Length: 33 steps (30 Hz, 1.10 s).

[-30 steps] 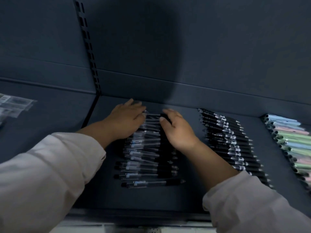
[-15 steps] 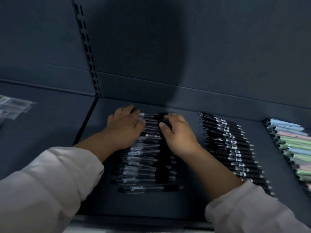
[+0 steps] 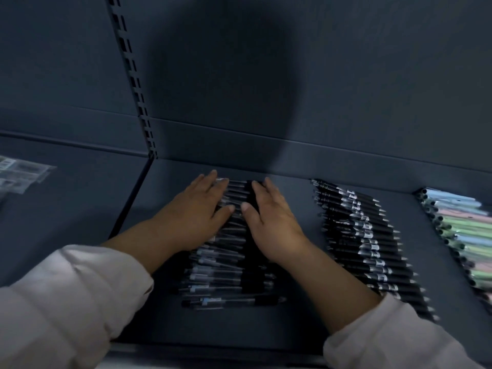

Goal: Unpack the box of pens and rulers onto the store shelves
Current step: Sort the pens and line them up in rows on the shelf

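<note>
A row of black and clear pens (image 3: 226, 278) lies side by side on the dark shelf (image 3: 292, 328), running from the back wall toward the front edge. My left hand (image 3: 197, 217) rests flat on the left ends of the far pens, fingers straight. My right hand (image 3: 271, 222) lies flat on the black grips of the same pens, thumb toward the left hand. Both palms hide the pens beneath them. No ruler or box is in view.
A second row of black pens (image 3: 367, 243) lies to the right. Pastel pens (image 3: 463, 235) line the far right edge. Clear packets (image 3: 18, 171) lie on the neighbouring shelf at left. A slotted upright (image 3: 133, 83) divides the back panel.
Both hands have flattened from slightly curled to straight fingers and slid toward the back of the pen row. The view has tilted, so the shelf sits lower in frame.
</note>
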Available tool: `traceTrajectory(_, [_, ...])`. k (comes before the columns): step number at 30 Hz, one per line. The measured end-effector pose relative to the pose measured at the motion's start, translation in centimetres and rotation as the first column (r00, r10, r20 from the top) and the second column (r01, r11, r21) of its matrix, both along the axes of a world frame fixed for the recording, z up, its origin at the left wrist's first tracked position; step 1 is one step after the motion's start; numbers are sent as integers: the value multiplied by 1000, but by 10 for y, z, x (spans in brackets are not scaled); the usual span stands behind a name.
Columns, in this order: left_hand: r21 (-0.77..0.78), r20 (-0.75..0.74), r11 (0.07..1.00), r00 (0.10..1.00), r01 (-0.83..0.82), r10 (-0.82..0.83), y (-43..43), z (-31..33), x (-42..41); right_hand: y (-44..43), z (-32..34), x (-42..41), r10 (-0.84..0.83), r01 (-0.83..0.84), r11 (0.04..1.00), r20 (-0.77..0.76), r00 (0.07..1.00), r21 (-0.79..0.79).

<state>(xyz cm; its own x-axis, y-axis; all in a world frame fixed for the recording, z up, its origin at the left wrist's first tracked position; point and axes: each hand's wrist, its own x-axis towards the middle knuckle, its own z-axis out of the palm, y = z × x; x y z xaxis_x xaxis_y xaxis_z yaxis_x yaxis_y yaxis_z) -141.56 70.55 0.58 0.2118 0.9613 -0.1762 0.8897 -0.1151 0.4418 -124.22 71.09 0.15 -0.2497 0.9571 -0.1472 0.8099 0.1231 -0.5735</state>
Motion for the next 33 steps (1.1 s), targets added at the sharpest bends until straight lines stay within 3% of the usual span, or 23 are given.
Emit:
traceTrajectory(6, [-9,252,997,965,-72,72,-10,-7,-1,-6,-6,-2,-28,30,1000,-188,982,5])
traceTrajectory(11, [-8,473,972,855,-236,212,-8,-2,-15,-4,-3,5,-34,48,998,-289,957,41])
traceTrajectory(17, [68,320,966,922,-250,216,-13,4,-32,-8,4,11,-85,121,969,-172,981,214])
traceTrajectory(25, [-9,264,963,928,-270,262,-10,12,-29,-12,17,10,-172,157,974,80,982,162])
traceTrajectory(33, [10,418,927,844,-376,338,-15,31,-28,-13,8,21,-277,295,955,-271,922,28])
